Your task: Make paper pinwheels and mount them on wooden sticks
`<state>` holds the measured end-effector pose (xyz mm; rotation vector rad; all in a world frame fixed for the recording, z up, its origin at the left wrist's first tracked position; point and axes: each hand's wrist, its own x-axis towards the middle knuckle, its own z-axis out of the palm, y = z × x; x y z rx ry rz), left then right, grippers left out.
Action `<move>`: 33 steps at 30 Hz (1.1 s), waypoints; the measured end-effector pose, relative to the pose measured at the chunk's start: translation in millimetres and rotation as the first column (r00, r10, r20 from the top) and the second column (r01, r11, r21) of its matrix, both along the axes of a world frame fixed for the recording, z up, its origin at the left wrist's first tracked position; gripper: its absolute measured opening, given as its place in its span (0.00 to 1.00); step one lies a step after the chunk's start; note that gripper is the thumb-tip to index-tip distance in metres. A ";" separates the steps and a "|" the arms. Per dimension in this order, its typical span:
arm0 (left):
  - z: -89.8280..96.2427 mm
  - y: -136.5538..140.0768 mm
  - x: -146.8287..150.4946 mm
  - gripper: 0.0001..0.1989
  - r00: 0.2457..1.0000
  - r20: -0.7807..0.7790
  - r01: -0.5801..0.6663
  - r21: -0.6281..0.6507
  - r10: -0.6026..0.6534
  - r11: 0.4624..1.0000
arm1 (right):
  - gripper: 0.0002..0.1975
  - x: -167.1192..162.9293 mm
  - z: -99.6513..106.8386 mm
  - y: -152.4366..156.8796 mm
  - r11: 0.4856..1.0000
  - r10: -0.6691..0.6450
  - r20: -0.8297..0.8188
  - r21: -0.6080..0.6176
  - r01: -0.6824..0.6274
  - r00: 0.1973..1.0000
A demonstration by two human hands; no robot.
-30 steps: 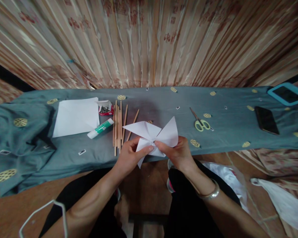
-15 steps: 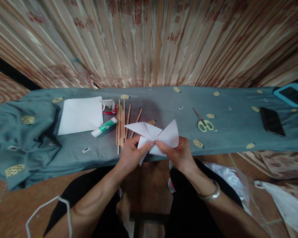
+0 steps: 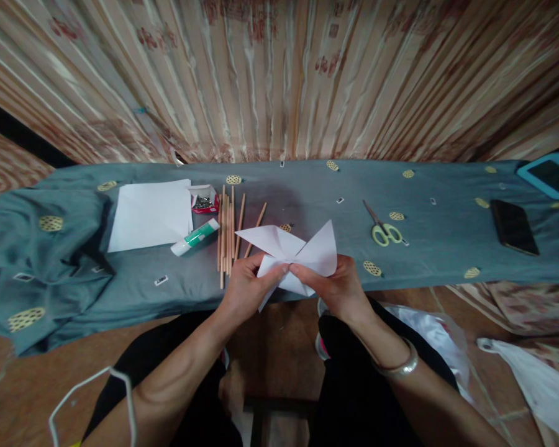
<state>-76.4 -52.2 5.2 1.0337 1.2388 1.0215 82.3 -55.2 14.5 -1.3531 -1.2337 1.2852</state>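
A white paper pinwheel (image 3: 279,241) with pointed, folded blades is held over the front edge of the cloth-covered table. My left hand (image 3: 245,285) grips it from the left, thumb pressed at its centre. From the other side my right hand (image 3: 342,285) pinches it too, its thumb tip meeting the left one at the middle. The fingers behind the paper are hidden. Several wooden sticks (image 3: 227,233) lie just beyond my left hand. Right of the pinwheel, green-handled scissors (image 3: 382,231) rest on the cloth.
On the left lie a stack of white paper (image 3: 151,214), a glue stick (image 3: 194,237) and a small red box (image 3: 205,200) of metal pieces. A black phone (image 3: 513,227) and a blue-framed tablet (image 3: 552,176) are at the right. A patterned curtain (image 3: 279,81) hangs behind the table.
Both hands stay on the pinwheel's centre with almost no movement. The view has shifted very slightly.
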 end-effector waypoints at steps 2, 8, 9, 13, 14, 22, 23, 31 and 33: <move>-2.5 -0.1 -0.6 0.14 1.000 -0.002 0.005 -0.005 -0.005 1.000 | 0.14 1.0 0.0 0.1 1.000 0.014 -0.022 0.002 -0.014 1.000; -3.9 -0.7 -0.8 0.15 1.000 0.006 0.003 -0.024 -0.003 1.000 | 0.15 2.7 -2.1 1.1 1.000 0.012 -0.048 -0.014 -0.013 0.999; -3.3 -0.8 -0.6 0.15 1.000 0.011 0.001 -0.026 -0.001 1.000 | 0.15 2.6 -2.0 1.4 1.000 0.015 -0.055 -0.015 -0.016 0.998; -2.1 -1.3 -0.4 0.15 1.000 0.019 0.009 -0.014 -0.009 1.000 | 0.14 1.3 -0.3 2.5 0.999 0.016 -0.066 -0.032 -0.018 0.998; -2.5 -1.3 -0.4 0.15 1.000 0.021 0.012 -0.011 -0.012 1.000 | 0.14 0.8 0.3 2.7 0.999 0.012 -0.075 -0.039 -0.015 0.997; -2.3 -2.8 0.2 0.17 0.998 0.054 0.023 -0.039 -0.021 0.999 | 0.13 0.0 2.9 3.7 0.998 -0.011 -0.062 -0.057 0.007 0.998; -0.7 -3.4 0.5 0.19 0.997 0.076 0.033 -0.047 -0.030 0.998 | 0.12 0.7 2.3 3.8 0.999 -0.009 -0.042 -0.049 0.006 0.999; -1.3 -6.4 -3.9 0.25 0.962 0.248 0.138 -0.092 -0.112 0.986 | 0.14 4.5 -3.2 4.5 0.999 0.024 0.008 0.021 -0.024 1.000; -4.9 -6.5 -5.8 0.25 0.958 0.259 0.147 -0.090 -0.119 0.985 | 0.14 3.9 -4.0 5.0 0.999 0.027 0.005 0.019 -0.028 1.000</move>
